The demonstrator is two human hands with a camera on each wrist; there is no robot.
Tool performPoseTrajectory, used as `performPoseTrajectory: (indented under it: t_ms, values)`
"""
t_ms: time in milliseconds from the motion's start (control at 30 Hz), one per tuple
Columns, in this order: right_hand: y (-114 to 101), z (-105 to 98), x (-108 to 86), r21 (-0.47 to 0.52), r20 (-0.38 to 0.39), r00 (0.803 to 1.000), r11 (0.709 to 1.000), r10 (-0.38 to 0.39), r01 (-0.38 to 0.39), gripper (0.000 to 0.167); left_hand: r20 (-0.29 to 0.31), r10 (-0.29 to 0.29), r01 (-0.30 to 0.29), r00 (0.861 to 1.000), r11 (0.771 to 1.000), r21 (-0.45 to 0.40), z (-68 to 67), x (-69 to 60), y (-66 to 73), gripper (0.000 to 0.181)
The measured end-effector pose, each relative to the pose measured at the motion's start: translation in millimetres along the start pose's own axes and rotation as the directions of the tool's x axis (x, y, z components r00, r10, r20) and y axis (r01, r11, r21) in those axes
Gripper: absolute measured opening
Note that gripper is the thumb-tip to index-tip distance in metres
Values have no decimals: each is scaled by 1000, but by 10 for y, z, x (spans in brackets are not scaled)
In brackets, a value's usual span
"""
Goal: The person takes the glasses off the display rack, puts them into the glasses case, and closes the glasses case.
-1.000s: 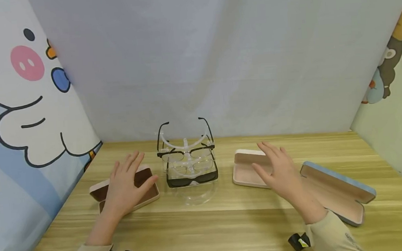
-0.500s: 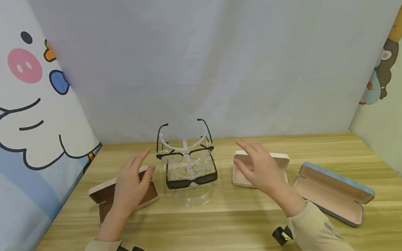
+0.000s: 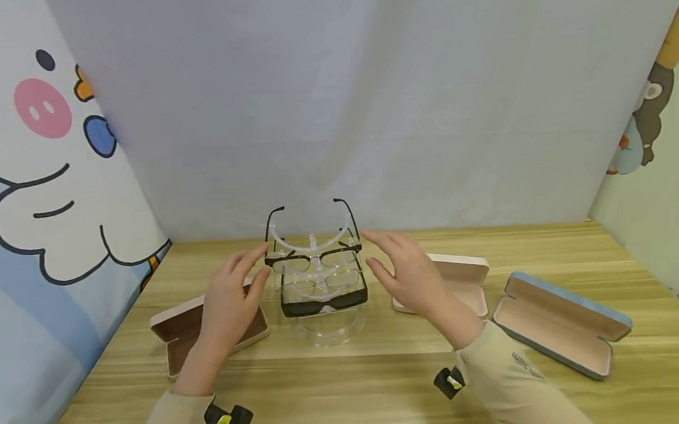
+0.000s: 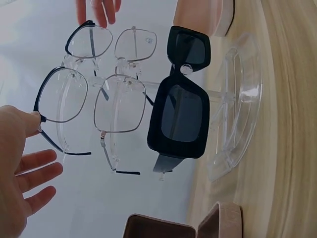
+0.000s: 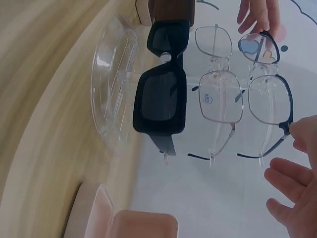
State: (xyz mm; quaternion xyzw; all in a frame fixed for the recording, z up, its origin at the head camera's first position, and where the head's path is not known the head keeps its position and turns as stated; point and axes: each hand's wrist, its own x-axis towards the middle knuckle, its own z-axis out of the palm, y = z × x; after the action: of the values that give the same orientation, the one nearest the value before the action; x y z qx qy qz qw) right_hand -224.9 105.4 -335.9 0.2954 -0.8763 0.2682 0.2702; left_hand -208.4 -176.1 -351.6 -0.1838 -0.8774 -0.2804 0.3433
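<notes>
On a clear display stand [image 3: 331, 336] hang black half-rim glasses [image 3: 314, 258] at the top, thin metal-rimmed glasses [image 4: 120, 104] below and black sunglasses [image 3: 325, 304] lowest. My left hand [image 3: 229, 300] is at the left end of the top glasses, fingers extended and thumb apart. In the left wrist view a fingertip [image 4: 34, 120] overlaps their hinge; I cannot tell whether it presses. My right hand [image 3: 407, 273] mirrors this at the right end. Its nearest fingertip [image 5: 297, 130] overlaps the other hinge in the right wrist view. Neither hand visibly pinches the frame.
An open case with a brown lining [image 3: 175, 331] lies left of the stand, partly behind my left hand. To the right are an open white case [image 3: 465, 288] and an open blue case [image 3: 555, 335]. A grey-white cloth [image 3: 331, 106] hangs behind the wooden table [image 3: 343, 405].
Both hands have moved inward toward the top glasses, the right hand farther, from over the white case leftward to the stand. The glasses and cases have stayed in place.
</notes>
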Motion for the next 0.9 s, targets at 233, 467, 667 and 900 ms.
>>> performPoseTrajectory:
  t_ms: [233,467,667,900]
  values:
    - [-81,87,103,6,-35,999,999,-41,41,33,-11,24,-23,1000,1000,15,5,62,32,28]
    - [-107,154,160,21,-87,994,997,-73,75,17,2,36,-36,999,999,4,11,78,24,21]
    - [-121,151,180,49,-80,997,998,-24,28,14,5,23,-23,1000,1000,5,17,75,34,19]
    - [-141,73,199,71,-77,997,997,11,-6,14,-38,47,-47,998,999,4,0,79,92,19]
